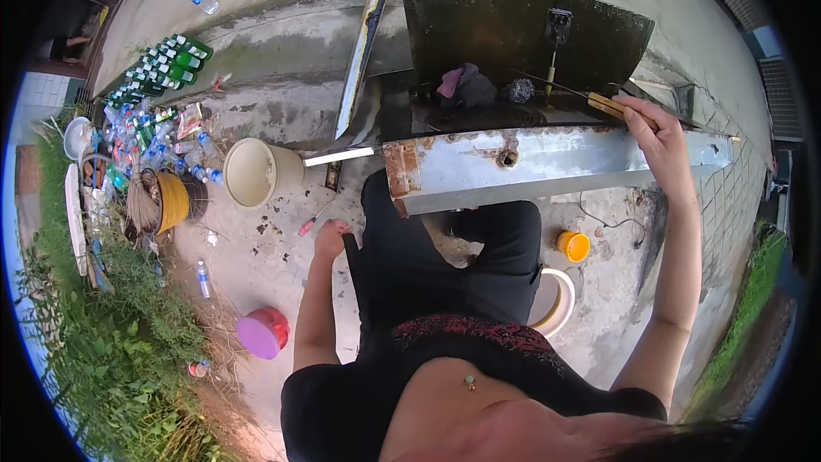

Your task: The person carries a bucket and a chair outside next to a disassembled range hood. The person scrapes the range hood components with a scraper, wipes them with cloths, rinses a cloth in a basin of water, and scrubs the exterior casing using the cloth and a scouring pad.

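Note:
My right hand (657,141) is closed around the wooden handle of a thin-bladed tool (604,105); its dark blade points left over an open metal housing (462,162). The housing's front is bare metal with rusty patches and a hole, and it lies across my knees. Inside sit a dark cloth (470,90) and a steel wool scrubber (520,91). Beside my left knee my left hand (332,238) has its fingers curled in by dark fabric; what they hold is not clear. A screwdriver with a pinkish handle (306,228) lies on the ground near it.
A greasy metal strip (366,51) leans left of the housing. A cream bucket (250,173), plastic bottles (162,141) and green bottles (175,64) are on the left. There is a pink stool-like object (261,334). An orange tub (574,246) stands at right, near a cable (611,222).

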